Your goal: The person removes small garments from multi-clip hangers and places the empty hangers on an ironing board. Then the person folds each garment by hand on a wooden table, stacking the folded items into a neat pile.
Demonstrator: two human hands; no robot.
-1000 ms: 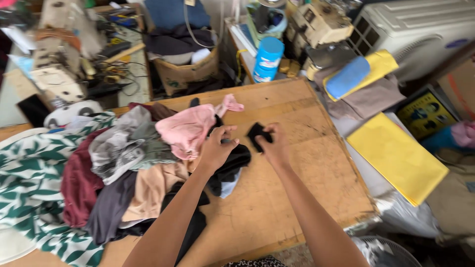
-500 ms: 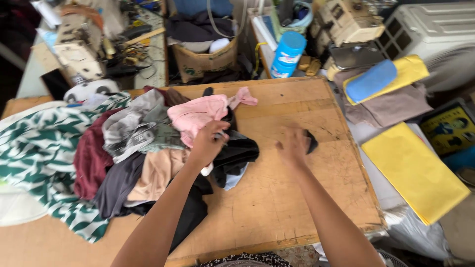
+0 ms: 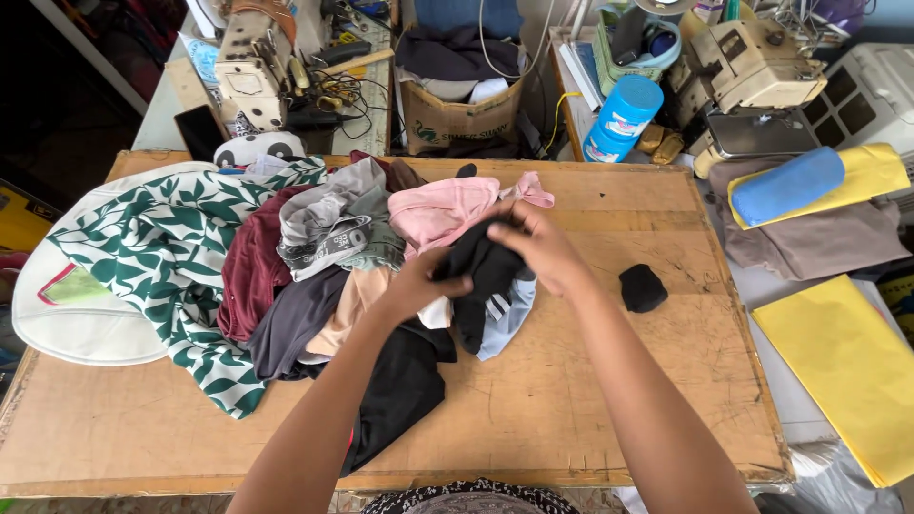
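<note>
A green and white leaf-print cloth [image 3: 167, 252] is lying spread over the left part of the wooden table [image 3: 590, 409], partly covering a white fabric piece [image 3: 67, 314] that is hanging past the table's left edge. Just beside it, a heap of clothes is piling up: a maroon garment [image 3: 249, 266], a grey garment [image 3: 328, 214] on top, a dark purple-grey piece [image 3: 290, 324], a peach piece [image 3: 347, 300] and a pink garment [image 3: 443, 209] toward the back.

The left hand [image 3: 419, 286] is resting on the right edge of this heap, its fingers curling tight around the lower side of a black garment [image 3: 486, 271]. The right hand [image 3: 538, 247] is gripping the same black garment from above, fingers closing narrow on its top fold. The black garment is sitting near the middle of the table, touching the pink garment and lying over a light blue piece [image 3: 509, 319]. Another black cloth [image 3: 400, 390] is trailing from the heap toward the near edge, passing under the left forearm.

To the right, a small folded black item [image 3: 643, 287] is lying alone on bare wood, apart from the heap. Beyond the table's right edge, a blue roll [image 3: 785, 186] is resting on yellow fabric [image 3: 871, 171], and a yellow sheet [image 3: 843, 366] is lying lower down. Behind the table, a cardboard box [image 3: 457, 119] and a blue canister [image 3: 624, 119] are standing.
</note>
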